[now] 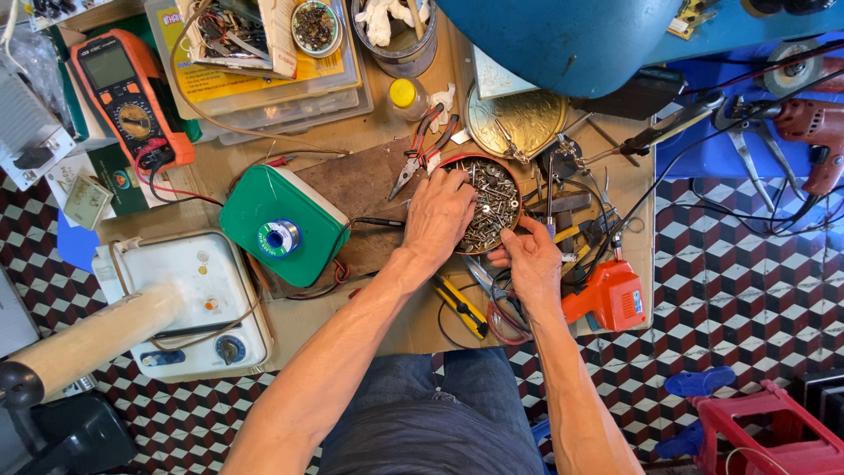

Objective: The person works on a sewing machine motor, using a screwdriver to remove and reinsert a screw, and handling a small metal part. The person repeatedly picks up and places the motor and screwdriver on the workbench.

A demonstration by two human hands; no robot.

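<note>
Carefully, the left hand (pixel 437 215) digs spread fingers into the round tin of screws (pixel 489 204) mid-bench, while the right hand (pixel 530 258) grips its rim (a careless nudge could spill everything).

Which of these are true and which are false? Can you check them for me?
1. The left hand reaches into a round tin of screws. True.
2. The right hand holds the tin's near edge. True.
3. The green box is right of the tin. False: it lies left of it.
4. The orange multimeter is in the right hand. False: it lies untouched at the far left.
5. An orange tool lies near the right hand. True.
</note>
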